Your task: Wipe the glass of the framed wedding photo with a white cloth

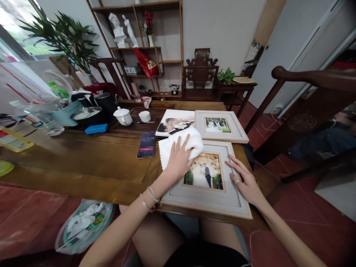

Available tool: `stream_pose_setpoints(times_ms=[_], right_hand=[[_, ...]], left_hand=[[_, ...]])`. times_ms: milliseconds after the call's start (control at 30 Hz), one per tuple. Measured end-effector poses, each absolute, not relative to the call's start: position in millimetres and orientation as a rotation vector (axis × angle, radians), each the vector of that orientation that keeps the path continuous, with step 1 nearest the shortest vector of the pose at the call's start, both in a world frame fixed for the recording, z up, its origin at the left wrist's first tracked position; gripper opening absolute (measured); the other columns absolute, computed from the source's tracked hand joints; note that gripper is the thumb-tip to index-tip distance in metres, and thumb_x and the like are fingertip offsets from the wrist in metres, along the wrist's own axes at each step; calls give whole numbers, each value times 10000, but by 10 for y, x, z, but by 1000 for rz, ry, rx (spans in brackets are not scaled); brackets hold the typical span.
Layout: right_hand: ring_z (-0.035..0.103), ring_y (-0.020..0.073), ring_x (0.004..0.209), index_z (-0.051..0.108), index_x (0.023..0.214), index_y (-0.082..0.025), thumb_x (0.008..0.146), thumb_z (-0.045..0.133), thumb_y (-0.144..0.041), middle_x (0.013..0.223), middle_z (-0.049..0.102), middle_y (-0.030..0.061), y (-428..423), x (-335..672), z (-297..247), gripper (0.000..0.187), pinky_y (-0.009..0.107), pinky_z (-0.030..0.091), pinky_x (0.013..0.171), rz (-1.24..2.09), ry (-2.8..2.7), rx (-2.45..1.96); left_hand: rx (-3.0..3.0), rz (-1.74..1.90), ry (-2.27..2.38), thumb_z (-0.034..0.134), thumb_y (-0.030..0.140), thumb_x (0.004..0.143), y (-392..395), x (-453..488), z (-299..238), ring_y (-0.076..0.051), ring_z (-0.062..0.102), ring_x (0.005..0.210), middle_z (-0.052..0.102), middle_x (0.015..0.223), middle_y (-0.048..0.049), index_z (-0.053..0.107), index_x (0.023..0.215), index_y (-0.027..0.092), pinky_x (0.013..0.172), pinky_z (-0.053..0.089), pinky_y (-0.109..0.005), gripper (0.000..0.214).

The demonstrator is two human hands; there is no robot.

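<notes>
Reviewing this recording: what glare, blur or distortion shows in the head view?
Head view: the window at upper left is blown out; the chair at right looks soft and stretched, likely wide-lens distortion; pixelation masks the dark item left of the white cloth; the left hand reads fairly clear.

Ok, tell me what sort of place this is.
Probably a home sitting room or tea room, though an office lounge is possible: a white teapot and cup stand on the long wooden table, and shelves beyond hold white statues.
</notes>
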State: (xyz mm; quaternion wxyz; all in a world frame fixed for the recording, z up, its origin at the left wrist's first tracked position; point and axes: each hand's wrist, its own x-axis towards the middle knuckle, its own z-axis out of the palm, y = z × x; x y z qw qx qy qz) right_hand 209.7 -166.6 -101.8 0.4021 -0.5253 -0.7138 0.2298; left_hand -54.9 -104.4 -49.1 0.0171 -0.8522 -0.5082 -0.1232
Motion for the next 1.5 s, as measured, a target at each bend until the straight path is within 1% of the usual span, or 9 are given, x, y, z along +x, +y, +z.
stream_pose_setpoints(times_ms=[133, 300, 433, 533, 700, 900, 1133, 1300, 1500], right_hand=[[372, 243, 1375, 590, 1241, -270, 869, 481, -256, 1479, 424, 50, -1656, 2091, -1013, 388, 496, 251, 1147, 583, -1787, -1352], [406, 245, 1354, 615, 1205, -273, 861, 498, -257, 1465, 446, 49, -1652, 2072, -1003, 363, 493, 276, 1137, 584, -1762, -1366], [402, 242, 1358, 611, 1212, -268, 866, 489, -252, 1472, 437, 48, -1661, 2063, -1000, 367, 480, 271, 1143, 579, -1762, -1375], [365, 243, 1381, 596, 1231, -260, 871, 482, -252, 1485, 418, 50, -1665, 2077, -1005, 378, 482, 262, 1147, 572, -1793, -1375], [364, 257, 1381, 585, 1243, -260, 856, 496, -249, 1482, 420, 57, -1654, 2107, -1009, 398, 499, 274, 1136, 547, -1846, -1364], [378, 267, 1371, 592, 1235, -262, 852, 492, -248, 1471, 435, 61, -1643, 2100, -1004, 397, 511, 293, 1124, 553, -1830, -1380], [385, 259, 1368, 600, 1217, -263, 858, 488, -230, 1468, 440, 52, -1644, 2110, -1020, 378, 509, 292, 1127, 553, -1818, -1363], [375, 249, 1375, 593, 1229, -267, 862, 484, -228, 1475, 432, 44, -1648, 2115, -1026, 385, 497, 276, 1138, 553, -1820, -1358], [361, 251, 1383, 587, 1242, -271, 856, 481, -231, 1480, 425, 38, -1639, 2122, -1033, 403, 497, 269, 1140, 548, -1831, -1363]], left_hand=[[-2759, -210, -1415, 577, 250, 851, -1050, -538, -474, -427, 113, 1414, 246, 1550, -28, 662, 1113, 183, 1111, 171, -627, 284], [-2932, -128, -1279, 605, 256, 808, -1669, -701, -446, -424, 120, 1414, 257, 1548, -11, 703, 933, 169, 1118, 169, -625, 181], [-3051, -130, -1225, 588, 260, 823, -2183, -849, -386, -379, 76, 1435, 161, 1573, 45, 690, 956, 207, 1138, 152, -600, 176], [-3046, -150, -1248, 580, 269, 833, -2231, -820, -386, -386, 70, 1434, 88, 1585, 28, 673, 1035, 221, 1124, 171, -612, 228], [-2785, -198, -1382, 604, 264, 819, -1518, -589, -494, -418, 84, 1423, 102, 1583, -46, 676, 1076, 182, 1117, 158, -624, 280], [-2755, -160, -1236, 569, 342, 863, -921, -276, -560, -459, 65, 1410, 142, 1577, -37, 692, 1073, 177, 1081, 159, -681, 294], [-3109, 156, -995, 541, 310, 868, -1857, -423, -243, -449, 159, 1398, 219, 1559, -26, 682, 1091, 191, 1057, 262, -672, 289], [-3124, 326, -1277, 529, 279, 875, -2297, -774, 10, -389, 246, 1393, 266, 1543, -10, 637, 1165, 239, 1048, 345, -609, 312], [-2779, 38, -1433, 612, 276, 819, -1698, -632, -319, -427, 102, 1417, 121, 1578, -67, 689, 1027, 173, 1095, 167, -663, 244]])
